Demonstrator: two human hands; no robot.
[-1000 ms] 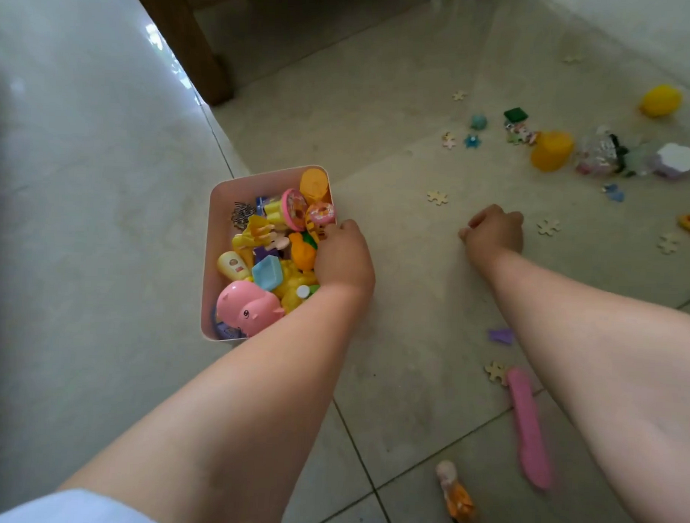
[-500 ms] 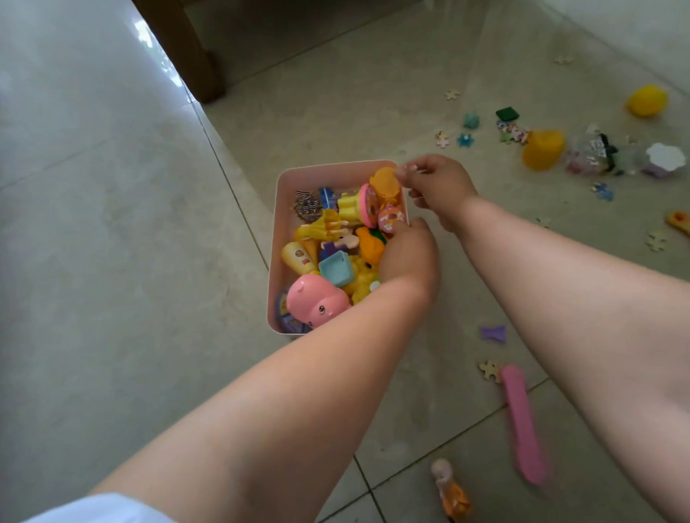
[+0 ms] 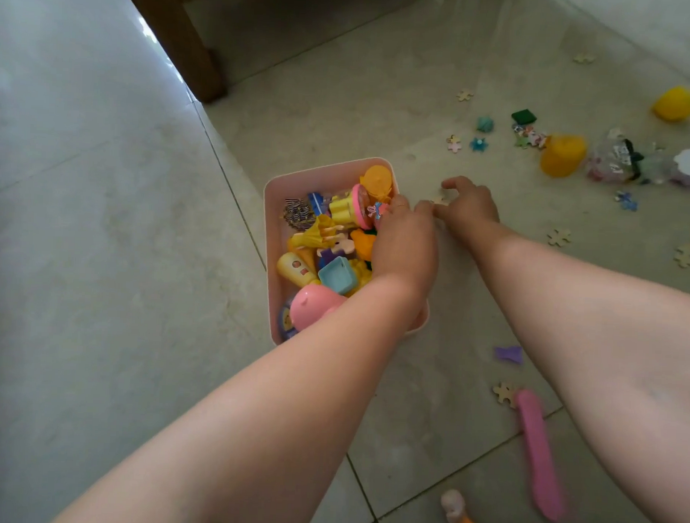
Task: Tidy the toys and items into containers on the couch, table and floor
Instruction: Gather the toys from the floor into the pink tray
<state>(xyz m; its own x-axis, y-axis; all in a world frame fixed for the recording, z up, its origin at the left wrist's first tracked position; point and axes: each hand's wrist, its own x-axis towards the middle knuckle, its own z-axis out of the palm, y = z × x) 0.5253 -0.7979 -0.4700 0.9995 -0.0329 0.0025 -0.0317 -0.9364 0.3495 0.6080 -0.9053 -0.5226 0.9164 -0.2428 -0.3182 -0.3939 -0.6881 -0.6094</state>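
bin point(image 3: 273, 204) pink | pig toy point(image 3: 312, 309) pink | cup point(image 3: 562, 155) yellow | floor tiles point(image 3: 81, 252) grey-beige

1. A pink rectangular plastic bin point(image 3: 271, 235) sits on the pale tiled floor point(image 3: 101, 252), packed with small plastic toys, a pink pig figure point(image 3: 312, 308) nearest the camera
2. The left hand point(image 3: 404, 244) grips the bin's right rim
3. The right hand point(image 3: 470, 209) reaches down just beside the bin, fingers curled over a beige jigsaw piece point(image 3: 439, 199)
4. A long pink plastic toy point(image 3: 538, 452), a purple scrap point(image 3: 508, 354) and a small doll point(image 3: 458, 513) lie nearer the camera
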